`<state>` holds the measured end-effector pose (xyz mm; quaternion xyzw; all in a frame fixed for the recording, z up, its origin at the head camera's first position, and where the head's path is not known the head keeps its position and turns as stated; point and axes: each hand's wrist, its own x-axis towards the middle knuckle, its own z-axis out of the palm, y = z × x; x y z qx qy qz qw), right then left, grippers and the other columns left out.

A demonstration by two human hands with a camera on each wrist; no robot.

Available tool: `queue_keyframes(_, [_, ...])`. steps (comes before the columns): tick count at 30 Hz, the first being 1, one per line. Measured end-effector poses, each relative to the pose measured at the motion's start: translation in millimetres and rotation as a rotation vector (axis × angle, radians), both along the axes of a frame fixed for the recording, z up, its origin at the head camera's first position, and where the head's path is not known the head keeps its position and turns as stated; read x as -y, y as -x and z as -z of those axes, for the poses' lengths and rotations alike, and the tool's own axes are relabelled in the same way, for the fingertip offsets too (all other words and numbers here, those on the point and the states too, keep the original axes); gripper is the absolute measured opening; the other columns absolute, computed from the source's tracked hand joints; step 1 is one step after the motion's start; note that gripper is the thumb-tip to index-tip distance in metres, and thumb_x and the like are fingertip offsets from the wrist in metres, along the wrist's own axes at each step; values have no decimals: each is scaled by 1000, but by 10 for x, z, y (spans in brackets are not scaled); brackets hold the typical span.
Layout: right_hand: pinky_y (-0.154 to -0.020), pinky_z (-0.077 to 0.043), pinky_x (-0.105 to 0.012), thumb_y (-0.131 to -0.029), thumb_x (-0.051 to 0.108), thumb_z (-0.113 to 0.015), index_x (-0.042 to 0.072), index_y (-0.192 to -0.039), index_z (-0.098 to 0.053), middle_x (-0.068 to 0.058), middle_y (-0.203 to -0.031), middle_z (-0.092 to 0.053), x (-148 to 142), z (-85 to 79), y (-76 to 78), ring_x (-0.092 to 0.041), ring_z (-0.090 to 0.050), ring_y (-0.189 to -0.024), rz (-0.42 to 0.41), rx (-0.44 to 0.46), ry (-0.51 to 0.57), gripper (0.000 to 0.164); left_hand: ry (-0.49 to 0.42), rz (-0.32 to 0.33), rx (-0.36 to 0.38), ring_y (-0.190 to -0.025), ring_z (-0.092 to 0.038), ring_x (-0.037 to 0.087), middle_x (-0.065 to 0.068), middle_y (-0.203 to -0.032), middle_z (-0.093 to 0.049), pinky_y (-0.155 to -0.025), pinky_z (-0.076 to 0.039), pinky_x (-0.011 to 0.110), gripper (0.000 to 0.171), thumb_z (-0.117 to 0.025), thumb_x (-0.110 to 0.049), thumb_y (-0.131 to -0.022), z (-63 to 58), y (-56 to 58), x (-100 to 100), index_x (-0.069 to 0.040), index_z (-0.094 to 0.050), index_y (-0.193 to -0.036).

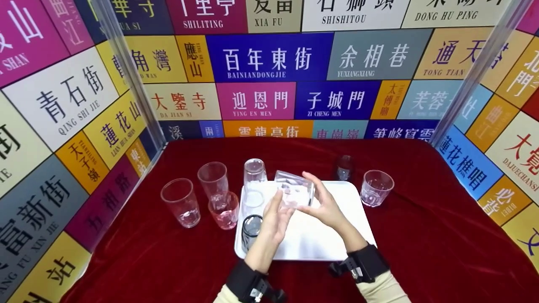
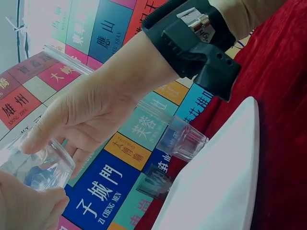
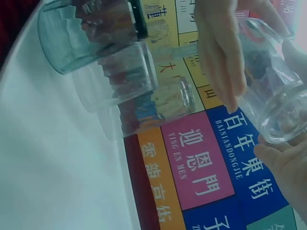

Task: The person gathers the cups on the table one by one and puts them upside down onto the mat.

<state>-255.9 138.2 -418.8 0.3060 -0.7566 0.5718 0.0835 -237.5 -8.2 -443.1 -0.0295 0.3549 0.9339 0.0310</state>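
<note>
Left hand and right hand hold a clear tumbler between them, raised above a white tray. The left hand grips the near-left side of the tumbler, which is tipped well over, while the right hand holds its opposite side, the thumb laid along the glass.

Along the tray's left edge stands a row of three: a smoky dark glass toward the front, a clear short glass behind it, partly lost against the white, and a slender clear glass at the back corner.

Just left of the tray sits a pink-tinted glass, with a tall glass behind it and a second tall glass farther out. Beyond the tray's back edge, toward the right, is a small dark vessel; a low faceted glass stands just right of the tray's back-right corner.

Deep red cloth spreads beneath the tray, and walls of colorful lettered panels rise behind and beside it.
</note>
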Motion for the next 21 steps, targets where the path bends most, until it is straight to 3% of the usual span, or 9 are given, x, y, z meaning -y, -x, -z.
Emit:
queue_keyframes(3, [-105, -27, -54, -71, -6, -72, -10, -133, -33, -27, -137, -37, 5, 31, 4, -25, -33, -131, 16, 3, 30, 74, 5, 28, -8, -135, -12, 44, 28, -149, 0, -111, -21, 44, 99, -69, -42, -77, 7, 8, 8, 10, -13, -140])
queue_keyframes(6, [-103, -35, -43, -69, -7, -73, -10, -129, -38, -26, -131, -44, -4, 21, 50, -13, -42, -122, 37, -24, 26, 69, -11, 70, -5, -134, -16, 43, 28, -148, -4, -110, -24, 43, 97, -69, -39, -79, 3, 22, 38, 9, -11, -141])
queue_keyframes(8, [-100, -39, -35, -68, -8, -74, -10, -125, -40, -26, -126, -47, -11, 17, 134, -13, -46, -116, 52, -39, 29, 67, 7, 110, -3, -133, -21, 43, 29, -148, -7, -109, -27, 43, 88, -62, -30, -86, 8, 15, 75, 7, -6, -142])
queue_keyframes(10, [-95, -41, -28, -67, -8, -74, -9, -122, -41, -24, -122, -48, -17, 2, 252, -18, -48, -111, 79, -35, 27, 64, 83, 161, 13, -130, -29, 43, 30, -146, -14, -107, -30, 43, 78, -55, -18, -90, 32, 3, 110, 6, -4, -143])
queue_keyframes(12, [-90, -42, -28, -68, -3, -76, -6, -121, -41, -21, -121, -49, -18, -24, 389, -24, -49, -105, 139, -7, -2, 64, 274, 226, 7, -124, -39, 40, 29, -143, -23, -104, -35, 43, 72, -53, -10, -89, 83, -6, 136, 5, -8, -143])
queue_keyframes(15, [-86, -44, -33, -70, 12, -78, -1, -123, -41, -19, -120, -46, 24, -101, 578, -28, -49, -99, 217, 30, -133, 66, 692, 313, -68, -114, -49, 37, 26, -135, -39, -97, -42, 43, 68, -61, -7, -82, 203, -17, 147, 5, -26, -139])
queue_keyframes(18, [-90, -41, -41, -70, 23, -77, -1, -125, -41, -20, -121, -45, 123, -148, 761, -31, -47, -104, 247, 18, -335, 71, 1157, 336, -237, -107, -54, 37, 22, -124, -52, -90, -46, 42, 59, -69, -12, -77, 300, -21, 121, 3, -45, -129])
queue_keyframes(21, [-94, -39, -45, -68, 25, -76, -5, -124, -43, -23, -119, -47, 251, -118, 942, -35, -45, -108, 242, -32, -533, 71, 1482, 333, -379, -108, -55, 34, 20, -118, -58, -91, -46, 38, 51, -71, -15, -77, 339, -19, 75, 3, -53, -121])
